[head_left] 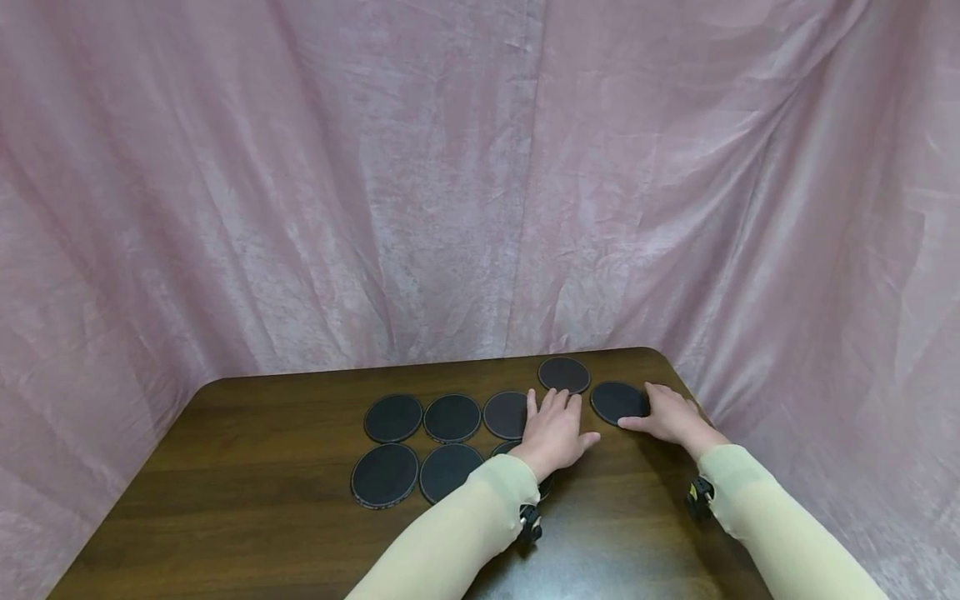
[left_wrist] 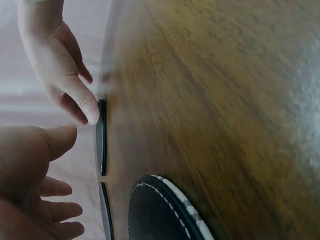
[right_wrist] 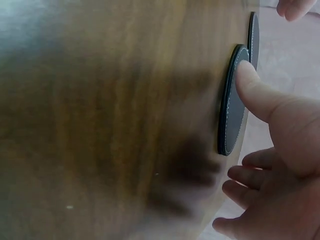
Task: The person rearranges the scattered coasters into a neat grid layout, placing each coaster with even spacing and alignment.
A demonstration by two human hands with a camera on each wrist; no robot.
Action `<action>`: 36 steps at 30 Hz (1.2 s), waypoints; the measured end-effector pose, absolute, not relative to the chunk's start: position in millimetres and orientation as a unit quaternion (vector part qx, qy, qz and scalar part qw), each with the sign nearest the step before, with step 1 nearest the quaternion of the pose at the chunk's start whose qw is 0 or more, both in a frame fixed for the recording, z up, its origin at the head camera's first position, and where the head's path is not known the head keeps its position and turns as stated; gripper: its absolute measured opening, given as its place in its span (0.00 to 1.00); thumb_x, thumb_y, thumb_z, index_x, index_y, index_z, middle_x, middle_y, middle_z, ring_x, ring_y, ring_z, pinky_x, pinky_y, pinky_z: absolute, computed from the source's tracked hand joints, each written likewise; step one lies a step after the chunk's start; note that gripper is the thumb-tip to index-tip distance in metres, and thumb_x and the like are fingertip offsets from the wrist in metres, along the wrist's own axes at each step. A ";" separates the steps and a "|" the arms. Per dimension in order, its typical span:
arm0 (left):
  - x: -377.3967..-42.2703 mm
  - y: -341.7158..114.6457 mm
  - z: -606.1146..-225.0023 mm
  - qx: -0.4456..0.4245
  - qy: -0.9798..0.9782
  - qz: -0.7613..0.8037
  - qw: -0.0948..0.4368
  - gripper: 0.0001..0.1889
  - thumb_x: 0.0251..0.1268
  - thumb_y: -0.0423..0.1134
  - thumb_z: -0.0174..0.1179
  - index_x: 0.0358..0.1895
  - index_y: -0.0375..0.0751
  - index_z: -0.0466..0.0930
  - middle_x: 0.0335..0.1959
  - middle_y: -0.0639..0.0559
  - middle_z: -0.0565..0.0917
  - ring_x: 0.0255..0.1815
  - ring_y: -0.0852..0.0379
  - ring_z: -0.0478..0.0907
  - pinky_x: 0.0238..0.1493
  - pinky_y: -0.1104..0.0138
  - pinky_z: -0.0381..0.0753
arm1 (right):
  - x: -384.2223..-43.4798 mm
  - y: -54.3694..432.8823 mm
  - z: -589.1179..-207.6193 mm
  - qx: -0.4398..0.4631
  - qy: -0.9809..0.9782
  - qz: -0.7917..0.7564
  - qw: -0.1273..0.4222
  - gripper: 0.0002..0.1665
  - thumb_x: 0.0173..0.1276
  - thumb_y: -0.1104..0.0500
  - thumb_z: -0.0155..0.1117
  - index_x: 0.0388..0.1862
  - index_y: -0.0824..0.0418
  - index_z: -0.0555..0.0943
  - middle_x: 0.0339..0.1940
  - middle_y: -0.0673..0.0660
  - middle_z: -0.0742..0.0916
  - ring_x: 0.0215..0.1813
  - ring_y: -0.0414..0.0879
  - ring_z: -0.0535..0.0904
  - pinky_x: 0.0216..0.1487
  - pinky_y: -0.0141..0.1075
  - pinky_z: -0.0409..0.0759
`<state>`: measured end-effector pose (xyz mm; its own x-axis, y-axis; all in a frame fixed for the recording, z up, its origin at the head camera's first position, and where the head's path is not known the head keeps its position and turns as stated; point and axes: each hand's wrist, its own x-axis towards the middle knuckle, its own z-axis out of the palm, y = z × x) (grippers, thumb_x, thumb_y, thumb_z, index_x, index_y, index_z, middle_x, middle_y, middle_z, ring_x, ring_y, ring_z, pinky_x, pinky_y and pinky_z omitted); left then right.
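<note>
Round, dark, leather-like coasters with stitched rims lie flat on the table. At the far right, my right hand [head_left: 671, 419] is at the right side of a black coaster [head_left: 613, 402]. Its thumb touches that coaster's top near the rim, and the other fingers spread apart beyond its edge. My left hand [head_left: 553, 433] hovers palm down with its fingers extended, holding nothing. It partly covers a brownish coaster [head_left: 502, 415] and a nearer coaster [head_left: 502, 448]. Just beyond its fingertips lies another brownish coaster [head_left: 564, 375].
More black coasters lie to the left in two rows, among them a back one [head_left: 393, 418] and a front one [head_left: 385, 475]. The brown wooden table [head_left: 225, 500] has rounded far corners. Pink curtain [head_left: 420, 183] hangs behind it and at both sides.
</note>
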<state>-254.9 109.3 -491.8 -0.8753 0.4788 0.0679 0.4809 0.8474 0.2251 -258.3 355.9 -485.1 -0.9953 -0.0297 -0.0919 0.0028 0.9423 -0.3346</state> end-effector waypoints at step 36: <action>-259.5 106.0 -495.4 -0.252 -0.960 -0.120 0.015 0.38 0.79 0.63 0.66 0.82 0.47 0.73 0.78 0.47 0.77 0.78 0.44 0.72 0.84 0.41 0.59 | -254.7 350.2 -495.8 -0.049 0.982 -0.181 0.000 0.60 0.62 0.37 0.84 0.76 0.78 0.71 0.64 0.80 0.82 0.62 0.77 0.78 0.60 0.70 0.77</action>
<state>-259.5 106.0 -495.4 -0.8730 0.4794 0.0893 0.4866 0.8446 0.2233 -254.7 350.2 -495.8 -0.9952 -0.0962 0.0168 -0.0958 0.9294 -0.3563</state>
